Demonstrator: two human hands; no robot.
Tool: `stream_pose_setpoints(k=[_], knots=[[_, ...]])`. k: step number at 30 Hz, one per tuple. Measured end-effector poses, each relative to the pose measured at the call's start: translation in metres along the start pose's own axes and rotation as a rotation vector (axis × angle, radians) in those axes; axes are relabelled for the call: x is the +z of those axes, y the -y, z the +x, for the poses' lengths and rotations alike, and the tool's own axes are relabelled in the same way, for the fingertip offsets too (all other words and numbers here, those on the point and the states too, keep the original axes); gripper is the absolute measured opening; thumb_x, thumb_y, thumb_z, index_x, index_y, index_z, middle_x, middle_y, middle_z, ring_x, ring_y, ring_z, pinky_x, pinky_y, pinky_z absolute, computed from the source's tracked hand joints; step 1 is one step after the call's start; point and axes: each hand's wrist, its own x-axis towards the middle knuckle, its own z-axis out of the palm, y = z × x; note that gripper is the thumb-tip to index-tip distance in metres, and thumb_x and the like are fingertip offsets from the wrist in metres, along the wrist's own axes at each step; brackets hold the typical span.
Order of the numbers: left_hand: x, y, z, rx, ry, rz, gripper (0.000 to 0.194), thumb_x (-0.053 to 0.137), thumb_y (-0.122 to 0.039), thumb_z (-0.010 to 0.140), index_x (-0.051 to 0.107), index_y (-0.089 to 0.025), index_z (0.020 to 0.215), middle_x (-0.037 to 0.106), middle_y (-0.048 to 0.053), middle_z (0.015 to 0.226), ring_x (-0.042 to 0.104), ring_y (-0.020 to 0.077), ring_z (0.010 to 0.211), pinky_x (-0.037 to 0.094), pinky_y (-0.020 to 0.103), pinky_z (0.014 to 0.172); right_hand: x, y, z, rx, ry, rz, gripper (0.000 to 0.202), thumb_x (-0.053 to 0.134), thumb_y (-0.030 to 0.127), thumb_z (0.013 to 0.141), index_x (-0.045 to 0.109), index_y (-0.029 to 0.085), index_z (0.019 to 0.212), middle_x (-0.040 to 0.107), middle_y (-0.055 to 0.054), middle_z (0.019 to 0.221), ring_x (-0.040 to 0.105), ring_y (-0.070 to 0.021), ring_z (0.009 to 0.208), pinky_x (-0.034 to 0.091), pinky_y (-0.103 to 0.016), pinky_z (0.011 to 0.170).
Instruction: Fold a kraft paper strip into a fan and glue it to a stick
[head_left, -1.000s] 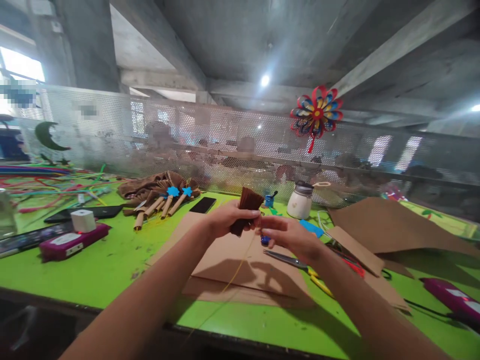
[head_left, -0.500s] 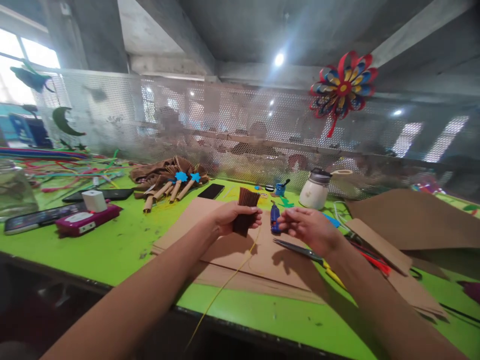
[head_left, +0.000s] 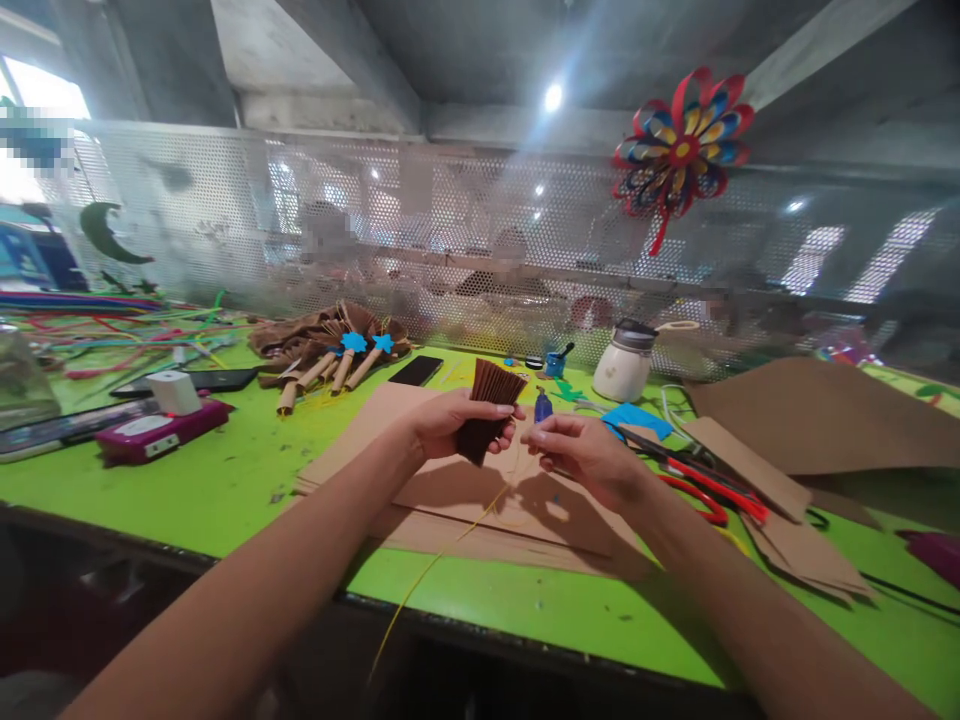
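Note:
A pleated brown paper fan [head_left: 480, 440] stands upright in my left hand [head_left: 457, 420], the thumb pressed across its folds. Close to its right side, my right hand [head_left: 581, 450] has thumb and forefinger pinched together; what lies between them is too small to make out. A thin yellow string [head_left: 450, 550] comes up over the table edge and ends near the fan and my right fingertips. Under both hands lies a stack of brown paper sheets [head_left: 420, 520]. Just behind my right hand is a small blue lighter-like tool [head_left: 543, 405], partly hidden.
Finished paper fans [head_left: 341, 370] with blue paper shapes lie at the back left. A black phone [head_left: 416, 371], a cream jug [head_left: 624, 365] and red-handled scissors [head_left: 712, 480] surround the paper. At left is a purple power strip [head_left: 161, 430]. A perforated screen [head_left: 450, 230] stands behind.
My right hand has moved left, to beside the fan. The fan has tilted slightly. The grey scissors with yellow handles no longer show on the paper stack, and the view has shifted a little.

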Motion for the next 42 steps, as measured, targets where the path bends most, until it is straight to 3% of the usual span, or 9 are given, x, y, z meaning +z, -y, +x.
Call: stream_pose_setpoints(k=[6, 13, 23, 25, 29, 31, 33, 39, 42], knots=[[-0.005, -0.001, -0.003, -0.04, 0.053, 0.142, 0.023, 0.065, -0.022, 0.073, 0.06, -0.008, 0.091, 0.061, 0.008, 0.076, 0.055, 0.0113, 0.062, 0.04, 0.022, 0.054, -0.018, 0.004, 0.006, -0.125, -0.107, -0.162, 0.021, 0.074, 0.032, 0.06, 0.064, 0.014, 0.064, 0.062, -0.003, 0.07, 0.05, -0.0093, 0.059, 0.038, -0.025, 0.055], [-0.022, 0.002, -0.001, 0.012, -0.021, 0.195, 0.02, 0.067, -0.018, 0.068, 0.06, -0.01, 0.085, 0.059, 0.005, 0.068, 0.05, 0.0089, 0.055, 0.035, 0.022, 0.052, -0.051, 0.014, 0.012, -0.007, -0.272, 0.034, 0.012, 0.067, 0.021, 0.062, 0.058, 0.013, 0.061, 0.064, -0.011, 0.072, 0.06, -0.0179, 0.07, 0.034, -0.021, 0.041], [-0.022, 0.005, 0.006, 0.044, -0.118, 0.045, 0.022, 0.068, -0.015, 0.068, 0.057, -0.008, 0.086, 0.057, 0.004, 0.065, 0.052, 0.0094, 0.058, 0.038, 0.022, 0.054, -0.066, 0.018, 0.01, -0.041, -0.312, -0.007, 0.019, 0.071, 0.025, 0.061, 0.056, 0.014, 0.063, 0.058, -0.001, 0.059, 0.039, -0.0034, 0.04, 0.027, -0.016, 0.033], [-0.021, 0.007, 0.009, 0.014, -0.182, -0.004, 0.022, 0.067, -0.017, 0.07, 0.058, -0.007, 0.087, 0.058, 0.005, 0.066, 0.054, 0.0094, 0.058, 0.041, 0.022, 0.055, -0.061, 0.018, 0.006, -0.013, -0.222, -0.106, 0.023, 0.072, 0.031, 0.063, 0.057, 0.014, 0.065, 0.059, -0.001, 0.06, 0.04, -0.0034, 0.04, 0.027, -0.017, 0.034], [-0.022, 0.011, 0.012, -0.001, -0.225, -0.053, 0.022, 0.064, -0.019, 0.073, 0.057, -0.006, 0.089, 0.063, 0.009, 0.07, 0.062, 0.0147, 0.065, 0.048, 0.028, 0.066, -0.048, 0.023, -0.009, 0.084, 0.267, -0.368, 0.024, 0.067, 0.037, 0.07, 0.062, 0.013, 0.07, 0.06, -0.002, 0.057, 0.047, -0.0065, 0.042, 0.031, -0.018, 0.037], [-0.022, 0.012, 0.013, -0.006, -0.22, -0.074, 0.022, 0.064, -0.02, 0.073, 0.057, -0.007, 0.089, 0.065, 0.011, 0.074, 0.064, 0.0174, 0.07, 0.049, 0.031, 0.071, -0.042, 0.026, -0.014, 0.07, 0.367, -0.398, 0.024, 0.066, 0.037, 0.071, 0.063, 0.014, 0.072, 0.06, -0.002, 0.056, 0.048, -0.0073, 0.043, 0.032, -0.019, 0.039], [-0.021, 0.012, 0.014, -0.012, -0.218, -0.093, 0.021, 0.065, -0.019, 0.073, 0.056, -0.007, 0.088, 0.066, 0.013, 0.076, 0.065, 0.0191, 0.073, 0.049, 0.032, 0.075, -0.04, 0.026, -0.013, 0.028, 0.297, -0.343, 0.024, 0.066, 0.038, 0.071, 0.063, 0.014, 0.072, 0.063, -0.002, 0.061, 0.047, -0.006, 0.042, 0.03, -0.019, 0.038], [-0.01, 0.013, 0.013, -0.033, -0.177, -0.098, 0.015, 0.061, -0.017, 0.075, 0.056, -0.006, 0.085, 0.067, 0.014, 0.078, 0.066, 0.0206, 0.076, 0.049, 0.032, 0.074, -0.043, 0.014, 0.005, -0.101, -0.241, -0.124, 0.028, 0.072, 0.038, 0.064, 0.058, 0.016, 0.074, 0.064, -0.001, 0.064, 0.042, -0.0042, 0.039, 0.024, -0.018, 0.035], [0.0, 0.017, 0.014, -0.056, -0.076, -0.085, 0.014, 0.059, -0.018, 0.077, 0.056, -0.007, 0.085, 0.067, 0.015, 0.083, 0.066, 0.0207, 0.078, 0.05, 0.032, 0.075, -0.037, 0.01, 0.008, -0.135, -0.332, -0.102, 0.029, 0.073, 0.037, 0.062, 0.056, 0.016, 0.072, 0.066, -0.003, 0.068, 0.041, -0.0045, 0.038, 0.025, -0.019, 0.034]])
